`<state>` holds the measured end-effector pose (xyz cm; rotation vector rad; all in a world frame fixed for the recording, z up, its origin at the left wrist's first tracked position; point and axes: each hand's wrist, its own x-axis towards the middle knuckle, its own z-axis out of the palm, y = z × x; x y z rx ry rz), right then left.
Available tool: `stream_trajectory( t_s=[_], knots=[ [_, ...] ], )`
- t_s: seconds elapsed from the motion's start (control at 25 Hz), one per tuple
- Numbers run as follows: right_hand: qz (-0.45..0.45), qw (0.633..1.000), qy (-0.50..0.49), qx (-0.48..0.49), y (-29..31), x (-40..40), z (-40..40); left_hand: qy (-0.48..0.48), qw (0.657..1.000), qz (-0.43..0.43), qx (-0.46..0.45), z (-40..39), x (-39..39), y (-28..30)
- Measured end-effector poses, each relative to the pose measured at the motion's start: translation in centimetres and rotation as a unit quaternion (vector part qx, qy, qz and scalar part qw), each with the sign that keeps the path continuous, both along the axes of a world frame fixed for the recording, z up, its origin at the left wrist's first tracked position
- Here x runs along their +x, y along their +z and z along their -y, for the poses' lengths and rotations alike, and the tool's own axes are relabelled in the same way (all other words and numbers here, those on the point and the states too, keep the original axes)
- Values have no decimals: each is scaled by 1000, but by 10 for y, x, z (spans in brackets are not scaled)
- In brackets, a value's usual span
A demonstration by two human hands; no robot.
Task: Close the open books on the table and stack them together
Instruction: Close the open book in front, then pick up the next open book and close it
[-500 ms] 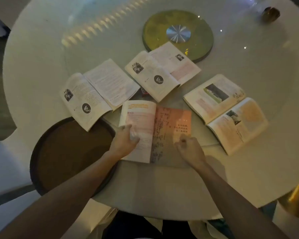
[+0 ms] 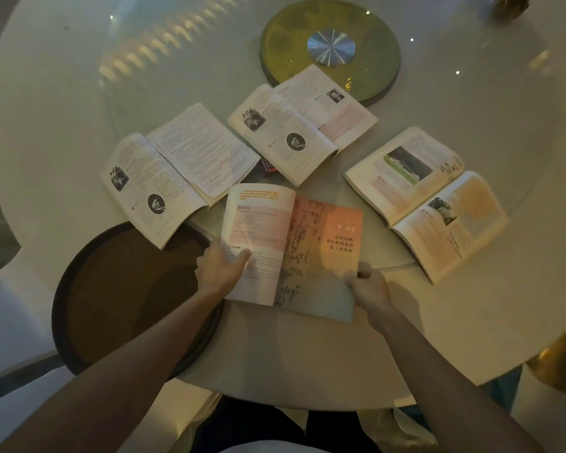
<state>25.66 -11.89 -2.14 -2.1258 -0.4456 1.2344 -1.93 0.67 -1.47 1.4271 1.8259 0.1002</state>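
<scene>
Closing the first, near book (image 2: 291,250): left hand (image 2: 218,271) fingers press its left page, right hand (image 2: 370,287) fingers pinch its right edge, which should fold leftward next.

Both forearms are bare, with no sleeves reaching them. The left hand (image 2: 218,271) and right hand (image 2: 370,287) wear no gloves, rings or watch. Dark trousers (image 2: 252,426) cover the lap.

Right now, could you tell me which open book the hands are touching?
The orange-paged book nearest the person; the left hand and right hand touch only it.
</scene>
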Motion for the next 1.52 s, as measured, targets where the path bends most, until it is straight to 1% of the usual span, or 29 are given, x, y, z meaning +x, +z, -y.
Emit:
stream_trajectory(
  t_s=[0.08,0.16,0.2,0.28,0.36,0.44,0.52,0.56,0.6,0.68,0.76,0.8,0.88,1.0,1.12,1.24,1.32,1.4,1.44,1.52],
  knots=[
    [-55,998,8,-6,6,2,6,45,998,26,-26,-2,2,10],
    [-89,996,4,-12,13,3,12,76,989,120,-42,-3,6,19],
    [-102,995,5,-10,13,4,16,72,982,171,-43,-2,10,23],
    [-114,993,7,-9,14,2,20,20,970,241,-25,3,25,35],
    [-108,994,-12,-17,14,-1,19,-44,960,276,-19,12,46,45],
    [-106,994,-31,-21,17,-4,19,-107,950,286,-59,23,66,52],
    [-114,992,-42,-24,19,-7,18,-151,935,294,-124,31,80,47],
    [-126,991,-49,-24,18,-8,18,-158,932,292,-144,35,84,44],
    [-140,988,-57,-22,16,-8,17,-158,933,288,-144,38,85,36],
    [-156,986,-58,-16,16,-10,17,-155,952,250,-87,39,83,20],
    [-129,990,-50,-10,14,-14,18,-132,977,165,-27,34,75,9],
    [-105,993,-47,-6,11,-14,19,-117,985,125,-10,32,71,7],
    [-66,997,-51,1,2,-16,19,-101,991,88,-12,28,62,-2],
    [-19,998,-59,9,-4,-17,13,-102,989,103,-36,28,57,-14],
    [44,997,-61,-1,-12,-11,6,-94,989,113,-33,29,57,-20],
    [67,997,-24,-17,-15,-6,4,-103,988,103,-42,28,57,-20],
    [80,996,19,-18,-14,0,5,-136,988,64,-19,27,59,-17],
    [88,995,38,-6,-8,7,6,-173,984,24,42,24,67,-9],
    [82,996,31,3,-6,15,7,-182,981,27,61,21,76,-4],
    [69,997,-16,8,-1,38,10,-202,975,65,59,11,102,9]
  ],
)
